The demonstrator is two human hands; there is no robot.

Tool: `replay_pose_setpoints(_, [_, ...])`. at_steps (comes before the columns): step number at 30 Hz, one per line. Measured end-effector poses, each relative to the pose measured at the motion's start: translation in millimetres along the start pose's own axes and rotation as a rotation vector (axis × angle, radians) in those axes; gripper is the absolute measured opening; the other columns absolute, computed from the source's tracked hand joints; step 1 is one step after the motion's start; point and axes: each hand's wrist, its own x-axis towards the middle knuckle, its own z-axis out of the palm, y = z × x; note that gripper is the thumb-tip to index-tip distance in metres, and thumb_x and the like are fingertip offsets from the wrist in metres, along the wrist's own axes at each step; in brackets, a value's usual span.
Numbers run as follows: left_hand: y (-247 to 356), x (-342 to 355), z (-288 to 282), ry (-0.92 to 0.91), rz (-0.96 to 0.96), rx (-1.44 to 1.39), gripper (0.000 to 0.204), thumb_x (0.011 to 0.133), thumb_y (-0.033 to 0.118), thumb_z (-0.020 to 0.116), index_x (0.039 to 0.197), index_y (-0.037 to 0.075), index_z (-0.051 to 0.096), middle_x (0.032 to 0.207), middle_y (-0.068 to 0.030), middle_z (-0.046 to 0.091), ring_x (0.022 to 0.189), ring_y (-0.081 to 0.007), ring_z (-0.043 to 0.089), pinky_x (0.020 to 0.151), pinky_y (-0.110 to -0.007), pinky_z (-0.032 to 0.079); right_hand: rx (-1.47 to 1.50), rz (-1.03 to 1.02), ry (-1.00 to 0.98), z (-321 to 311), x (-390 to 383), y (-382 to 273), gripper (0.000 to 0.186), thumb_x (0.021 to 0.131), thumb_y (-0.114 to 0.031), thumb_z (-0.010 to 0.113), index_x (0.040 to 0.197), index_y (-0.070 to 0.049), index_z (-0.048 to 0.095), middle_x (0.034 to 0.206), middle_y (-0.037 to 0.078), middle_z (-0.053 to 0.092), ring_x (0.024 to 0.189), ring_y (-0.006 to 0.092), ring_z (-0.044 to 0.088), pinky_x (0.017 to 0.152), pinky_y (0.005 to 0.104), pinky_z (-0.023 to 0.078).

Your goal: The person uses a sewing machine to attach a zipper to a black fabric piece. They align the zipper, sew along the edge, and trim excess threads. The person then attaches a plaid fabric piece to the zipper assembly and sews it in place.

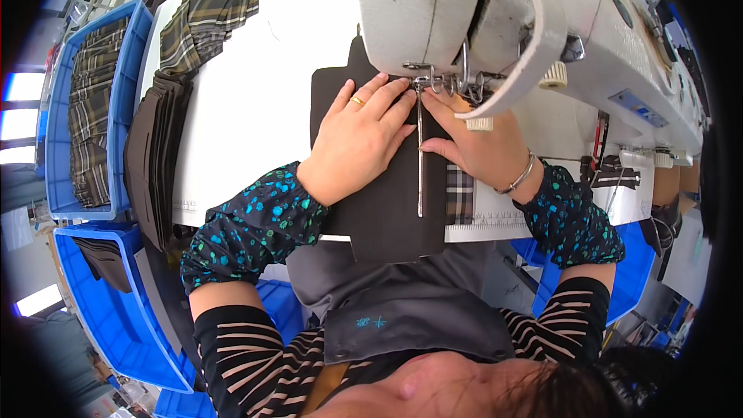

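Observation:
A dark brown fabric panel (391, 224) lies under the white sewing machine (418, 8), its near end hanging past the table edge. My left hand (360, 135) rests flat on the panel, fingers stretched toward the presser foot. My right hand (480, 139) lies on the other side of the needle, thumb and fingers apart, fingertips partly hidden beneath the machine head. Between the hands runs a thin metal guide rod (420, 162). A strip of plaid fabric (459, 197) shows beside the panel, below my right hand.
Left of the panel stand a stack of dark brown pieces (155, 155) and a plaid fabric pile (209, 15). A blue bin (128, 70) holds more plaid cloth; another blue bin (108, 310) sits nearer. Small tools (604, 159) lie at the right.

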Motion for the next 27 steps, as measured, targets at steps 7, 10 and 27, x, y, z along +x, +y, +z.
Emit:
replay_pose_setpoints(7, [3, -3, -4, 0.018, 0.03, 0.043, 0.044, 0.092, 0.021, 0.071, 0.133, 0.006, 0.064, 0.138, -0.0109, 0.06, 0.129, -0.0324, 0.057, 0.11, -0.049, 0.044, -0.009, -0.043, 0.052, -4, 5, -1, 0.053, 0.078, -0.04, 0.08, 0.117, -0.005, 0.07, 0.091, 0.006, 0.063, 0.094, 0.0263, 0.057, 0.085, 0.0379, 0.048])
replay_pose_setpoints(10, [30, -28, -15, -0.041, 0.051, 0.058, 0.048, 0.09, 0.024, 0.073, 0.133, 0.007, 0.064, 0.14, -0.0104, 0.06, 0.133, -0.0325, 0.055, 0.11, -0.052, 0.044, -0.061, -0.026, -0.073, -10, -2, -4, 0.048, 0.077, -0.034, 0.08, 0.113, -0.005, 0.069, 0.106, 0.006, 0.065, 0.096, 0.024, 0.058, 0.084, 0.0371, 0.049])
replay_pose_setpoints(27, [71, -91, -28, -0.002, -0.244, -0.633, 0.036, 0.089, 0.001, 0.063, 0.123, 0.005, 0.071, 0.131, -0.0111, 0.07, 0.131, -0.0322, 0.061, 0.112, -0.049, 0.042, 0.069, -0.182, 0.19, -19, -76, -88, 0.029, 0.076, -0.017, 0.07, 0.101, -0.003, 0.074, 0.07, -0.003, 0.048, 0.062, 0.0133, 0.047, 0.056, 0.0292, 0.036])
